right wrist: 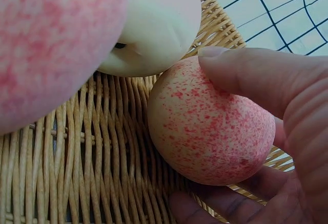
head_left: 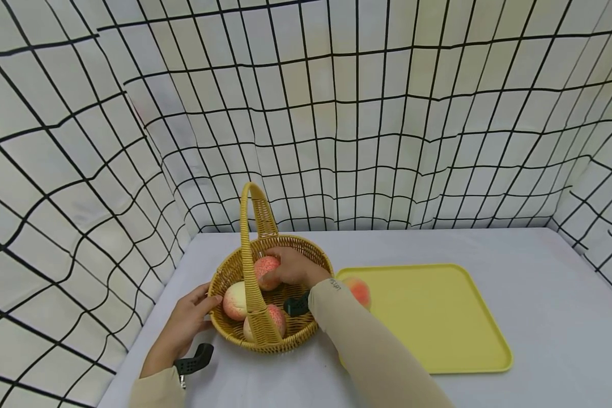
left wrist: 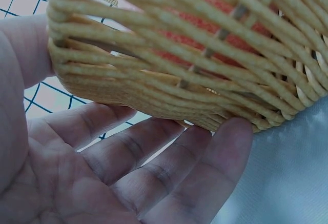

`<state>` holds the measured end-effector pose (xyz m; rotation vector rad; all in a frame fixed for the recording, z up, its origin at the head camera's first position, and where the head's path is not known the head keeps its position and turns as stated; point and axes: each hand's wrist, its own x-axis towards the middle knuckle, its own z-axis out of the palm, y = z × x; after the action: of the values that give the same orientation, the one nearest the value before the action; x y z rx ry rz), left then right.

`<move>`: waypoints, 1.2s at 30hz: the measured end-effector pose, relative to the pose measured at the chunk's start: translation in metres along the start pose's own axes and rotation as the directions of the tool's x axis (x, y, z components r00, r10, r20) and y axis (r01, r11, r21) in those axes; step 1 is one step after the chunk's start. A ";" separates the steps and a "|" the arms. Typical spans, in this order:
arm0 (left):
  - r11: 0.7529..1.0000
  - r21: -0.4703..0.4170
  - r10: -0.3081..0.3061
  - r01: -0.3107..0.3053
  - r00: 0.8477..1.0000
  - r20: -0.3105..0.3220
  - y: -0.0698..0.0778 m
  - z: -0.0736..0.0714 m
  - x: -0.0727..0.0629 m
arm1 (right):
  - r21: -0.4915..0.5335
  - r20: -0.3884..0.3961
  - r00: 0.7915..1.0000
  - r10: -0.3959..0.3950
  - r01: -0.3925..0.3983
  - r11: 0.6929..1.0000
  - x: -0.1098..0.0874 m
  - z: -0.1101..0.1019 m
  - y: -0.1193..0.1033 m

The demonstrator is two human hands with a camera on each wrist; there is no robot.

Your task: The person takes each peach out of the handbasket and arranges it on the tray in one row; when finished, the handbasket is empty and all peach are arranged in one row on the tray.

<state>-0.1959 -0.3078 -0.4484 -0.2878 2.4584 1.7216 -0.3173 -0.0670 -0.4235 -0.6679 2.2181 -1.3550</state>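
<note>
A wicker basket with a tall handle stands on the white table, several peaches inside. My right hand reaches into it and grips a red-speckled peach, thumb on one side and fingers curled round beneath. My left hand holds the basket's left side, its thumb over the rim and its fingers against the outer weave. Beside the gripped peach lies a pale peach. Nearer the front, another peach is partly hidden behind the handle.
A yellow tray lies right of the basket. One peach sits at its left side, partly covered by my right sleeve. White walls with black grid netting enclose the table at the back and sides.
</note>
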 end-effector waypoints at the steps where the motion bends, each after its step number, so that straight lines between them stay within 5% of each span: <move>1: 1.000 0.000 -0.001 0.001 1.000 -0.001 0.000 0.000 0.000 | -0.002 -0.003 1.000 0.001 -0.001 1.000 0.000 0.000 0.000; 26: 1.000 -0.003 0.008 -0.008 1.000 -0.009 0.000 0.001 0.000 | -0.242 -0.082 0.997 -0.004 -0.016 0.970 -0.003 -0.004 -0.001; 36: 1.000 0.004 -0.003 0.003 1.000 -0.010 0.002 0.001 0.000 | -0.174 -0.072 0.997 0.005 -0.018 0.985 -0.004 -0.007 0.004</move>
<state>-0.1960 -0.3064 -0.4471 -0.3005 2.4668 1.7172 -0.3190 -0.0584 -0.4241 -0.6751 2.4144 -1.2060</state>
